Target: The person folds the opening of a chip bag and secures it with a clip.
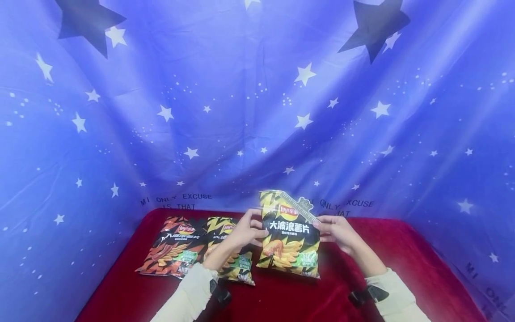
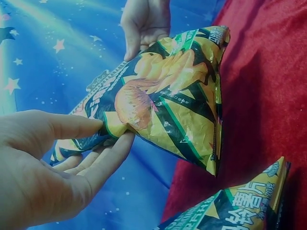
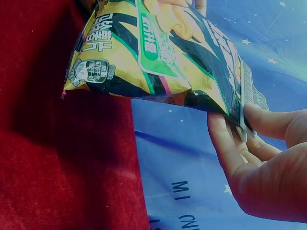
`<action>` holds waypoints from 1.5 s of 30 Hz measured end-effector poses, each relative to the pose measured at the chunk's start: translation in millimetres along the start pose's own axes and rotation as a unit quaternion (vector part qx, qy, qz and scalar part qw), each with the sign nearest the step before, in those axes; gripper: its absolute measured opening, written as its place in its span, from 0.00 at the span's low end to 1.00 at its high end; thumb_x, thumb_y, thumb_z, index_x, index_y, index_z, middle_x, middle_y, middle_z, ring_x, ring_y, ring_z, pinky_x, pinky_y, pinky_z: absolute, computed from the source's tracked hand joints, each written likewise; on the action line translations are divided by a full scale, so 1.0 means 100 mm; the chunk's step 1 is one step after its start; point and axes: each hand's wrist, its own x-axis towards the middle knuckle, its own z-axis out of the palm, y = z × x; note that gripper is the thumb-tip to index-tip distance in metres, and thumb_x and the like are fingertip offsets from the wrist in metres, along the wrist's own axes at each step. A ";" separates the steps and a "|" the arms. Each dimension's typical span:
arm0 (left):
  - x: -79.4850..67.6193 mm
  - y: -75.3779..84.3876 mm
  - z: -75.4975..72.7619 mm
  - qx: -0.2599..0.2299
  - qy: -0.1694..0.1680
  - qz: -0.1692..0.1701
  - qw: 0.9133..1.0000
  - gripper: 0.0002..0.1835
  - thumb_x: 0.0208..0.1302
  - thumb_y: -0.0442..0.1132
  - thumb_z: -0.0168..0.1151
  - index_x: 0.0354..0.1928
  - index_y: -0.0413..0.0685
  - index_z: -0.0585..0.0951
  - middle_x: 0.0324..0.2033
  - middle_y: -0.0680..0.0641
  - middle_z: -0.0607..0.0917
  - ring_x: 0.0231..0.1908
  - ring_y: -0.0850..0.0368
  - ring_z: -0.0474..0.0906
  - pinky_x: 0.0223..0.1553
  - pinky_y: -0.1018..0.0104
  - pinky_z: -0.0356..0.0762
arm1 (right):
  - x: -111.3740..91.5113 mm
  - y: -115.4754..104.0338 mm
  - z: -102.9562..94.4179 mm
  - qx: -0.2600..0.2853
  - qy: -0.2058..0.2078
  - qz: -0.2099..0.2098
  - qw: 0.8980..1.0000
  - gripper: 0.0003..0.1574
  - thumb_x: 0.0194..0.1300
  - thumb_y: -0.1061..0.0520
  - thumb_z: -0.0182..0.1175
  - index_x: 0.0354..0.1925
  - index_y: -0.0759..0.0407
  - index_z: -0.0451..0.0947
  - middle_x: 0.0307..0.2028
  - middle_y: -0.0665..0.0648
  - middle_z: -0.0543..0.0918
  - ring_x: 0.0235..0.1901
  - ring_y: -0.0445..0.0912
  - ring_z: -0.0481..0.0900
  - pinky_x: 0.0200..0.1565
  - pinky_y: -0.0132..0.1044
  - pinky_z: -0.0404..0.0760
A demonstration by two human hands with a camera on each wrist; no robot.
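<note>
Upright between both hands is a yellow-and-black potato chip bag (image 1: pixel 287 243), printed with a chicken wing and ridged chips. A pale bag clip (image 1: pixel 295 206) with ruler-like marks lies slantwise across its upper right corner; the head view shows a small scalloped tab on it. My left hand (image 1: pixel 241 230) pinches the bag's left edge, thumb in front and fingers behind, as the left wrist view shows. My right hand (image 1: pixel 339 232) grips the right edge at the clip's lower end. In the right wrist view the thumb presses on the clip (image 3: pixel 248 96) with the fingers beneath.
A red chip bag (image 1: pixel 175 248) and a second yellow-and-black chip bag (image 1: pixel 241 264) lie side by side on the left of the red cloth-covered table (image 1: pixel 402 268). My left forearm passes over the second yellow bag. A blue star-printed curtain (image 1: pixel 241 134) hangs behind and at both sides.
</note>
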 end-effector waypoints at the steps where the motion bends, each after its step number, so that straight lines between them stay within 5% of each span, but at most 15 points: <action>1: 0.00 -0.01 0.00 0.000 0.000 -0.001 1.000 0.34 0.62 0.23 0.64 0.67 0.37 0.62 0.42 0.37 0.79 0.34 0.53 0.82 0.36 0.51 0.89 | 0.01 0.01 0.00 0.001 0.000 0.001 1.000 0.26 0.70 0.62 0.61 0.60 0.79 0.72 0.35 0.48 0.87 0.35 0.42 0.86 0.41 0.38 0.88; 16: -0.05 -0.10 -0.04 0.007 -0.002 -0.032 0.999 0.36 0.63 0.25 0.65 0.69 0.32 0.59 0.47 0.33 0.77 0.35 0.51 0.83 0.36 0.52 0.89 | 0.07 0.10 0.06 0.012 -0.021 0.023 0.999 0.23 0.71 0.63 0.59 0.58 0.79 0.73 0.33 0.48 0.86 0.32 0.40 0.84 0.37 0.33 0.87; 26: -0.02 -0.19 0.03 0.010 0.010 -0.052 0.999 0.37 0.61 0.24 0.65 0.69 0.32 0.59 0.38 0.42 0.77 0.32 0.53 0.81 0.35 0.54 0.89 | 0.12 0.27 0.01 0.032 -0.034 0.047 0.998 0.18 0.72 0.63 0.58 0.55 0.74 0.77 0.33 0.48 0.87 0.33 0.40 0.85 0.37 0.32 0.87; 45: -0.01 -0.25 0.09 0.028 0.054 -0.101 0.993 0.36 0.57 0.21 0.66 0.67 0.30 0.63 0.46 0.32 0.78 0.38 0.45 0.83 0.35 0.56 0.89 | 0.18 0.46 0.03 0.015 -0.042 0.080 0.996 0.21 0.72 0.61 0.59 0.56 0.76 0.76 0.34 0.50 0.87 0.35 0.42 0.85 0.41 0.36 0.88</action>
